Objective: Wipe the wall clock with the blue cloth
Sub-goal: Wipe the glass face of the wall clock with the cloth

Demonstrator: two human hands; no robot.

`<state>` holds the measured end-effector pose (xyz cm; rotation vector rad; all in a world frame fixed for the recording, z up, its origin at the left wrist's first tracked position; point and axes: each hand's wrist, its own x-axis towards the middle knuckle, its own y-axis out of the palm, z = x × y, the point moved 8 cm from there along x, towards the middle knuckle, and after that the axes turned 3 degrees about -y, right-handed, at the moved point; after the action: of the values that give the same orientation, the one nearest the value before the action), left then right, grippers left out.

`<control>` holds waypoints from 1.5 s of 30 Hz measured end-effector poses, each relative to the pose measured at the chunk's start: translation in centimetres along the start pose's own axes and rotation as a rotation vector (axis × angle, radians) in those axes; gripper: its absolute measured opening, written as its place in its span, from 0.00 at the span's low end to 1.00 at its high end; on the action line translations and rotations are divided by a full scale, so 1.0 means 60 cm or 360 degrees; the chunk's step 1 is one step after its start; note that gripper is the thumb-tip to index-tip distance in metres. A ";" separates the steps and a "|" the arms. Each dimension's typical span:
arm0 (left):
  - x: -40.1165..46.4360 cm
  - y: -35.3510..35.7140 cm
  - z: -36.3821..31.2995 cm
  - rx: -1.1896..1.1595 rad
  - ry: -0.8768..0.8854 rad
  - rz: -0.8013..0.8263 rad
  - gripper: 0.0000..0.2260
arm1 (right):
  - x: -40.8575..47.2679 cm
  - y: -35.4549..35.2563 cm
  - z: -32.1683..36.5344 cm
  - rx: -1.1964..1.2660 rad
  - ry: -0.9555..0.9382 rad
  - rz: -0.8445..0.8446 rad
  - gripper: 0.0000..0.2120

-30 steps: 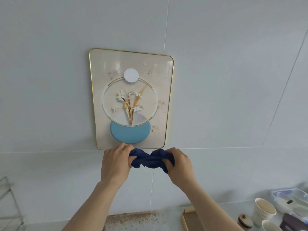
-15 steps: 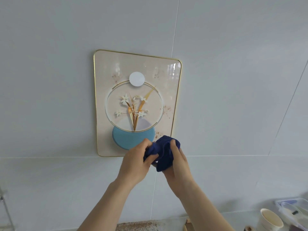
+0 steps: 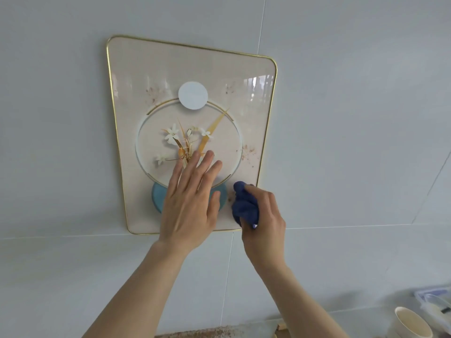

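- Head view looks up at a pale tiled wall (image 3: 353, 118), with the wall clock (image 3: 190, 69) hung left of centre in the frame.
- The clock is a rounded rectangular panel with a thin gold rim, a white disc near its top, a ring with white flowers and gold leaves in the middle, and a blue half-disc low down.
- The left hand (image 3: 189, 203) lies spread, fingers apart, over the lower middle of the clock face, covering much of the blue half-disc; it holds nothing, and whether the palm touches the glass cannot be told.
- The right hand (image 3: 264, 220) is closed around the bunched blue cloth (image 3: 244, 203), at the clock's lower right corner.
- The cloth's upper end pokes out above the knuckles, against or just in front of the panel near the gold rim.
- At the lower right edge of the frame stand a paper cup (image 3: 410, 323) and, behind it, a clear plastic container (image 3: 436, 301).
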<state>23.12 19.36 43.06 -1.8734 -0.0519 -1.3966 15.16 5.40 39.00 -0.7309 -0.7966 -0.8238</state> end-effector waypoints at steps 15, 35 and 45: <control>0.038 0.078 0.050 0.0206 0.0182 -0.0318 0.25 | -0.041 0.102 -0.070 -0.0727 -0.0580 0.0349 0.34; 0.036 0.085 0.048 0.0342 0.0176 -0.0473 0.25 | 0.057 0.050 -0.032 -0.0790 -0.0786 -0.0358 0.14; 0.034 0.086 0.048 0.0318 0.0178 -0.0495 0.26 | -0.048 0.072 -0.082 -0.0904 -0.0784 -0.0038 0.19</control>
<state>28.57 16.69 41.64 -1.6683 -0.4271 -1.6369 19.09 4.50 33.09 -1.4696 -1.0189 -0.9148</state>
